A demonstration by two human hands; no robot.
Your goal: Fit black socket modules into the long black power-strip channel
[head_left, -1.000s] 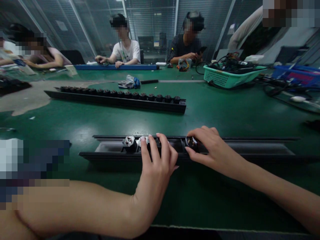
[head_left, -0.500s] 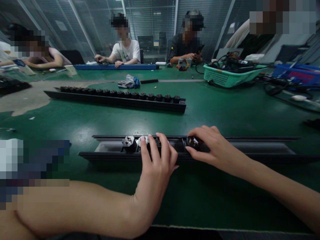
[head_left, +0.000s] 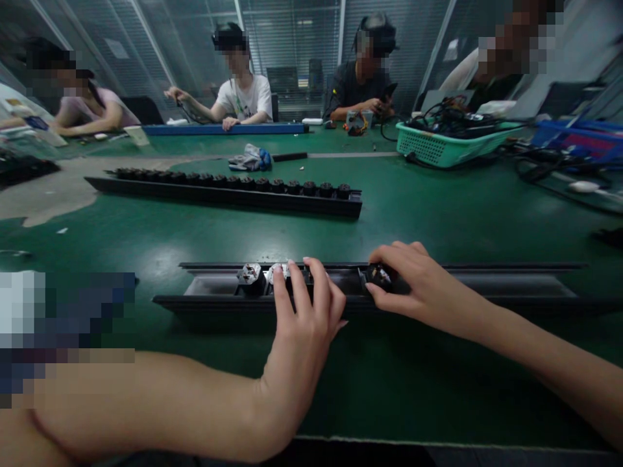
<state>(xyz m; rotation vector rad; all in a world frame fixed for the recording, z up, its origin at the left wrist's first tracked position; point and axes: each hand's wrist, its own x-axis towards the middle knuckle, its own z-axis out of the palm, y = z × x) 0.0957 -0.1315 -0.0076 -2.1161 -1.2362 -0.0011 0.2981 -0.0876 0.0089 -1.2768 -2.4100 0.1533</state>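
A long black channel [head_left: 511,287] lies across the table before me, its open side up. Small socket modules sit in it: a silver-topped socket module [head_left: 251,275] at the left, then another silver-topped one [head_left: 275,274] partly under my fingers. My left hand [head_left: 306,305] rests over these modules with its fingers spread, fingertips touching their tops; what lies beneath the palm is hidden. To its right, my right hand [head_left: 409,282] pinches a black socket module [head_left: 378,277] between thumb and fingers, inside the channel. A gap in the channel separates the two hands.
Farther back lies a second black channel [head_left: 233,195] filled with a row of black modules. Behind it are a glove [head_left: 250,157], a green basket of cables [head_left: 428,148] and a blue bar [head_left: 224,130]. Several people sit around the green table [head_left: 413,214].
My right hand has shifted slightly right along the channel with the black socket module. My left hand has stayed in place. Across the table, a person's hand has risen.
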